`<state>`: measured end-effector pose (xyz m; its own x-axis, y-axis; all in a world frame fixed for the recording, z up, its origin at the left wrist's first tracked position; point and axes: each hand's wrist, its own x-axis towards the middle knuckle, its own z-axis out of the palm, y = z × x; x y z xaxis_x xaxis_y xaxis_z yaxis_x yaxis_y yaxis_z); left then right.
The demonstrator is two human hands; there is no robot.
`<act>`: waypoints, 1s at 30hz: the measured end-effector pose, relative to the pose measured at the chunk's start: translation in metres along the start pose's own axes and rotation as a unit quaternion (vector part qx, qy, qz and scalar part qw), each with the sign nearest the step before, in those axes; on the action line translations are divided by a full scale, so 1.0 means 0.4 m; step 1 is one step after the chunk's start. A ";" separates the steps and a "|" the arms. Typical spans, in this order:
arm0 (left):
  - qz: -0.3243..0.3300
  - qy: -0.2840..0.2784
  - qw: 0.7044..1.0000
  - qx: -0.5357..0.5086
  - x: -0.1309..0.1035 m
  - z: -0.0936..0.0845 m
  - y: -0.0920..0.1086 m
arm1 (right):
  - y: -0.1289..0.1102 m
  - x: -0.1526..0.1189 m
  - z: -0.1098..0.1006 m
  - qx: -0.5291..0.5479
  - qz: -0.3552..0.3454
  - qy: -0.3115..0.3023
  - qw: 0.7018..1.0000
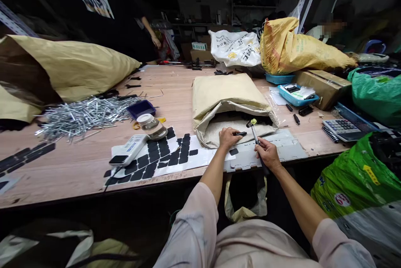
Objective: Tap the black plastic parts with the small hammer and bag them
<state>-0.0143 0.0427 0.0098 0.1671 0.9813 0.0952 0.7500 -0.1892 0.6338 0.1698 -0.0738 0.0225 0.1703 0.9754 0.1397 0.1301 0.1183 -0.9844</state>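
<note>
At the mouth of a large cream sack [225,92] lying on the table, my left hand [229,138] is closed on a small black part [240,134]. My right hand [267,154] grips the dark handle of a metal tool [255,132], whose head points up and away, with a yellow-green bit at its tip. Under both hands lies a grey sheet [282,146] along the table's front edge. One black pad [233,151] is just below my left hand.
Left of the sack are sheets of black pads [159,151], a glass jar [152,127], a blue tray [140,109] and a heap of metal rods [87,115]. A calculator [343,129] and green bag [347,176] are right. A person [125,21] stands across the table.
</note>
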 end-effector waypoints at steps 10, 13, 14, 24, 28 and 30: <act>-0.003 -0.001 1.000 0.002 0.002 0.002 0.000 | -0.001 -0.029 0.004 -0.097 0.001 -0.050 0.994; 0.002 -0.003 1.000 0.003 0.001 0.001 0.001 | -0.004 -0.029 0.008 -0.077 -0.004 -0.048 0.996; 0.001 -0.003 1.000 0.004 0.001 0.000 0.002 | -0.004 -0.029 0.010 -0.077 -0.008 -0.052 0.996; -0.001 0.000 1.000 0.009 -0.015 -0.019 0.015 | 0.019 0.070 -0.007 0.003 0.029 -0.072 0.997; 0.012 0.003 1.000 0.016 -0.017 -0.011 0.008 | 0.044 0.121 -0.027 0.036 0.045 -0.068 0.996; 0.017 0.005 1.000 0.026 -0.012 -0.008 0.007 | 0.056 0.132 -0.035 0.059 0.064 -0.059 0.994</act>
<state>-0.0151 0.0376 0.0138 0.1865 0.9745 0.1243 0.7760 -0.2238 0.5897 0.1954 -0.0224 0.0092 0.0609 0.9981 0.0061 -0.0015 0.0062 -1.0000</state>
